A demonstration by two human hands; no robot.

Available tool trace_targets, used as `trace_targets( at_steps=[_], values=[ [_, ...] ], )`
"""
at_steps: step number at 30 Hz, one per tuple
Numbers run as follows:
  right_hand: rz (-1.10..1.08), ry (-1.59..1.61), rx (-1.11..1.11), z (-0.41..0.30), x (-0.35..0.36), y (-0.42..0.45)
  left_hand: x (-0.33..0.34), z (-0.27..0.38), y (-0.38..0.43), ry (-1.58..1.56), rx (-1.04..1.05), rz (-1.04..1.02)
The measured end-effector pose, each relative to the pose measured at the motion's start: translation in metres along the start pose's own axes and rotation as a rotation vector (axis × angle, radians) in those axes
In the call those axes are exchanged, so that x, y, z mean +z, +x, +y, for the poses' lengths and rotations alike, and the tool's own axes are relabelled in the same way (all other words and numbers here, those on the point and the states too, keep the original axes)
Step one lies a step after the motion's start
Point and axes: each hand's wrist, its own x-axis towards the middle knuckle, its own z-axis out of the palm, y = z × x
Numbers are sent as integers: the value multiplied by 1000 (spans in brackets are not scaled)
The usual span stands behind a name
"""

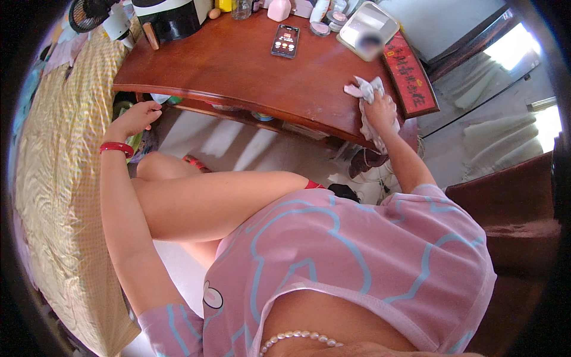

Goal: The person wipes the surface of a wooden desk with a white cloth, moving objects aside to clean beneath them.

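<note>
My right hand (380, 111) grips a crumpled white cloth (366, 91) on the right end of the reddish-brown wooden desk (250, 67). Part of the cloth hangs over the desk's front edge, and its pinkish corner lies to the left of the fingers. My left hand (136, 119), with a red bangle at the wrist, hovers in front of the desk's left front edge, near the bed; its fingers are loosely bent and nothing shows in them. A lit smartphone (285, 41) lies face up toward the back of the desk.
A framed mirror (368, 30) and a red panel with black writing (411, 76) lie along the right side. At the back are a black-and-white appliance (167, 20), an egg (214, 13), a glass jar (241, 9), a pink bottle (279, 10) and round compacts (320, 28). A checked bedcover (67, 178) borders the left.
</note>
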Motion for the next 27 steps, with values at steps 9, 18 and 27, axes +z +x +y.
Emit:
trace_targets(
  at_steps=[9, 18, 27],
  values=[
    [-45, 71, -193, -73, -16, 25, 0, 2, 6, 10, -40, -14],
    [27, 161, -695, -68, -22, -54, 3, -3, 3, 29, -24, -19],
    [14, 131, -713, -68, -25, -57, -1, -5, 3, 26, -3, -13]
  ],
)
